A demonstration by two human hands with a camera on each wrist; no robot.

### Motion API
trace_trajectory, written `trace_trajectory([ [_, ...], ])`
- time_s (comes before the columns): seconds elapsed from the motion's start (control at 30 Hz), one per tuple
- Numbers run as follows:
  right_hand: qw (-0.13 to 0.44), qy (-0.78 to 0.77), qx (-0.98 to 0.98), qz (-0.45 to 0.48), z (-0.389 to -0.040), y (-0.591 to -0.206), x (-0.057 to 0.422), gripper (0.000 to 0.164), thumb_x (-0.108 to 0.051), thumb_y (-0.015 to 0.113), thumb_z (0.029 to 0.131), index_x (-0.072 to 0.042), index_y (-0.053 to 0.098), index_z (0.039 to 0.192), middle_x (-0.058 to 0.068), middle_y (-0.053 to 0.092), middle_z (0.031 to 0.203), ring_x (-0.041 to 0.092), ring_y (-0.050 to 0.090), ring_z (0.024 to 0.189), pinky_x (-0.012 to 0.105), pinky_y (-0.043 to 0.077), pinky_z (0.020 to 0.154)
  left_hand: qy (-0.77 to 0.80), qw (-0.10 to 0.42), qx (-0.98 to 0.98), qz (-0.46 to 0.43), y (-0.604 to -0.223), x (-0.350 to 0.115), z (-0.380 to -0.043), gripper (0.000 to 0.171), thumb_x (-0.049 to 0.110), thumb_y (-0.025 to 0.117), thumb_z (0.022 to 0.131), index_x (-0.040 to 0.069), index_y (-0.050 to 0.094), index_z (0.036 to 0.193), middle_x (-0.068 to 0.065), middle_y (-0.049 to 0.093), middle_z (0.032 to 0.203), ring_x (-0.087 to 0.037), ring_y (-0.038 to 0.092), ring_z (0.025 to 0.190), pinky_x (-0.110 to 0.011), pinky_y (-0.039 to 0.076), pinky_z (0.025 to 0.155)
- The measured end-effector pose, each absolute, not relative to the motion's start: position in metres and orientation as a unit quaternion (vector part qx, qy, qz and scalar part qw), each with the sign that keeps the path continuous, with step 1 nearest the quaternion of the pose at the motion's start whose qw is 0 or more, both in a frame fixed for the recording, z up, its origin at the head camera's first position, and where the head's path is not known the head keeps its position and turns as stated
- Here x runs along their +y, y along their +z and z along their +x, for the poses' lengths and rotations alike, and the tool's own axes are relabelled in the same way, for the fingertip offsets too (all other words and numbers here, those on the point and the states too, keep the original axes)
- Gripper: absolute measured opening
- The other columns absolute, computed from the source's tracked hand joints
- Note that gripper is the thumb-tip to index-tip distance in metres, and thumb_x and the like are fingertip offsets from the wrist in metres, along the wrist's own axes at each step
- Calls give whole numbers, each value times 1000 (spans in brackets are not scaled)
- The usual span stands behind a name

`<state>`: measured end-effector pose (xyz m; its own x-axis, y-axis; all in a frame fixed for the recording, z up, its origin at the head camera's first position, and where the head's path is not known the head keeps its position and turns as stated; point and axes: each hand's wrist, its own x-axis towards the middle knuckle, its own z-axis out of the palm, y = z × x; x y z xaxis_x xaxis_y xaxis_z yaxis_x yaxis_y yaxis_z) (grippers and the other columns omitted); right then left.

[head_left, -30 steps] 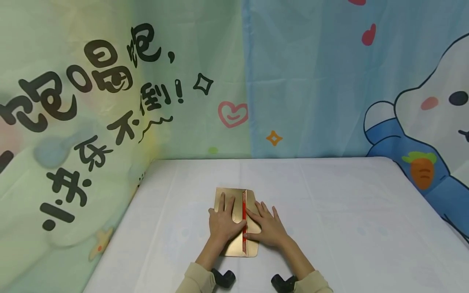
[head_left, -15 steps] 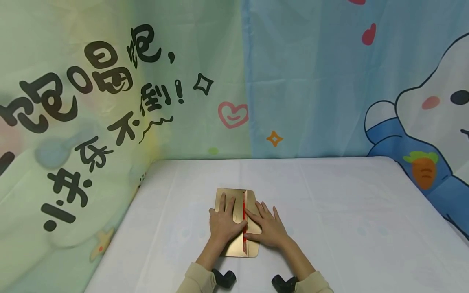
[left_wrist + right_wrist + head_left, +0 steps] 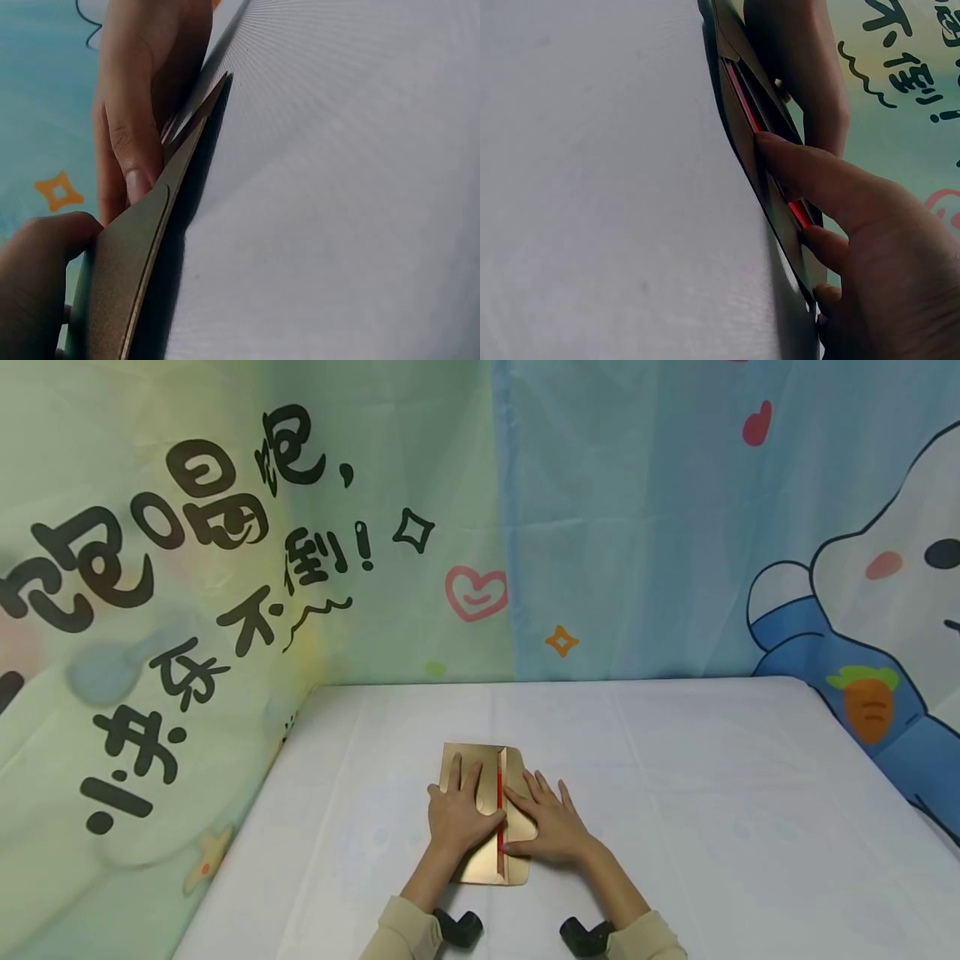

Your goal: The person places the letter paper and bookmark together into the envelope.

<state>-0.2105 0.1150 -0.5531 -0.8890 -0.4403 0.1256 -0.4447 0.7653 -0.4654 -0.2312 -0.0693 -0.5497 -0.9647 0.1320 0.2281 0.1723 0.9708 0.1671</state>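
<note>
A gold paper envelope lies on the white tabletop in the head view. Its flap is along the right side, and a narrow red strip shows at the fold. My left hand rests flat on the envelope's body, fingers spread and thumb reaching to the fold. Over the flap lies my right hand, its fingers extended and its thumb at the red strip. The right wrist view shows the right thumb touching the slit beside the red lining. In the left wrist view the envelope's edge lifts off the cloth.
White cloth covers the table around the envelope. Printed curtains hang behind and at the left. Black devices are strapped at both wrists, below the beige sleeves.
The right hand and thumb have shifted very slightly to the right, and the red strip looks a little narrower. The left hand stays in place.
</note>
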Motion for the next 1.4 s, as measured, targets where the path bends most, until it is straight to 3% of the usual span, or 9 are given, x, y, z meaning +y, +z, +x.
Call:
trace_trajectory([
  [0.57, 5, 218, -950, 223, -209, -553, 112, 103, -75, 57, 64, -19, 30, 146, 15, 15, 152, 31, 8, 139, 57, 0, 104, -98, 119, -985, -82, -550, -70, -231, 86, 65, 56, 67, 22, 42, 139, -12, 30, 147, -44, 51, 88, -35, 45, 55],
  [0.9, 8, 231, -947, 222, -209, -552, 112, 92, -62, 59, 69, -15, 35, 143, 17, 20, 150, 32, 11, 138, 57, 1, 104, -103, 120, -984, -80, -552, -70, -232, 86, 65, 57, 66, 22, 41, 140, -12, 30, 147, -44, 51, 88, -36, 44, 56],
  [1.4, 4, 181, -961, 211, -207, -552, 107, 100, -74, 52, 68, -16, 28, 146, 14, 15, 152, 30, 7, 139, 57, 0, 104, -100, 128, -983, -80, -552, -70, -231, 86, 64, 58, 66, 23, 42, 140, -12, 31, 147, -44, 51, 88, -35, 45, 55],
])
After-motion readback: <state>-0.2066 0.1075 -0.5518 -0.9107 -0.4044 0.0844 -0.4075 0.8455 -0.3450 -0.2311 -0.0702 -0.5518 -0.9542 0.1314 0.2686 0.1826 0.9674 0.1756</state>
